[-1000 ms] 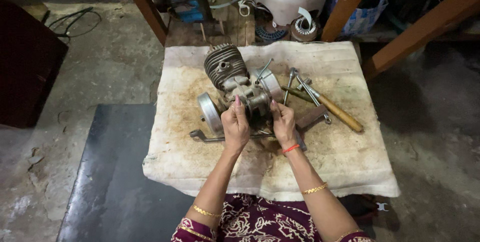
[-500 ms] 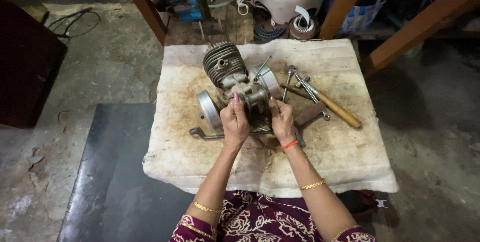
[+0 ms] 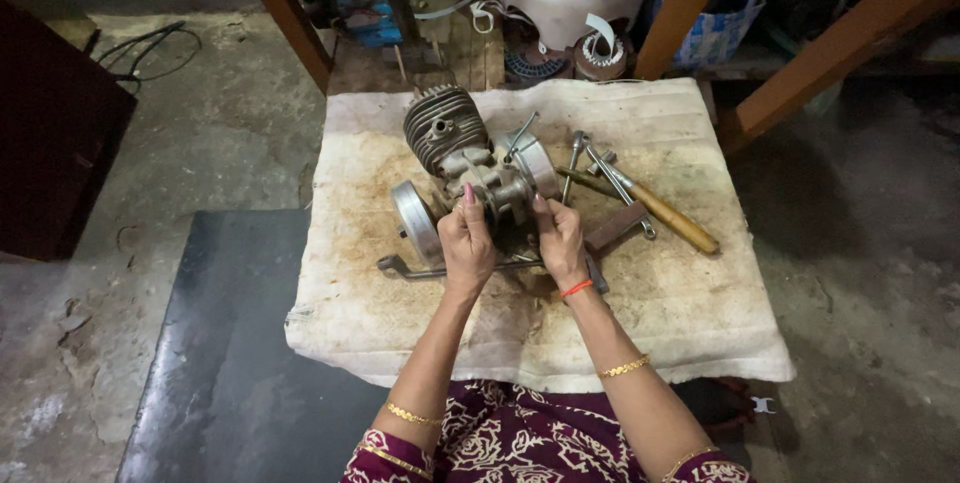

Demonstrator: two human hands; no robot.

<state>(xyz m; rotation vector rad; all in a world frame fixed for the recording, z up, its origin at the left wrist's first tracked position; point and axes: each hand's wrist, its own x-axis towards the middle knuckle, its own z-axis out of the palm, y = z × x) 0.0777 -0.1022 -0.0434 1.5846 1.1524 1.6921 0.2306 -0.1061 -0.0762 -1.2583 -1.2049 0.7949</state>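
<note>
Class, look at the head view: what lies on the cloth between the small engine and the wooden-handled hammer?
In the head view, loose metal wrenches lie between the engine and the hammer, overlapping the hammer's head end.

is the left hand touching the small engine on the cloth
Touching. The head view shows the left hand wrapped against the middle of the small engine, its fingers pressed on the metal with no gap. The right hand grips it alongside.

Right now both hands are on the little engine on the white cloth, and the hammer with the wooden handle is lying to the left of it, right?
Almost. The head view shows both hands, left hand and right hand, on the engine on the white cloth, but the hammer lies to the right of it, not the left.
</note>
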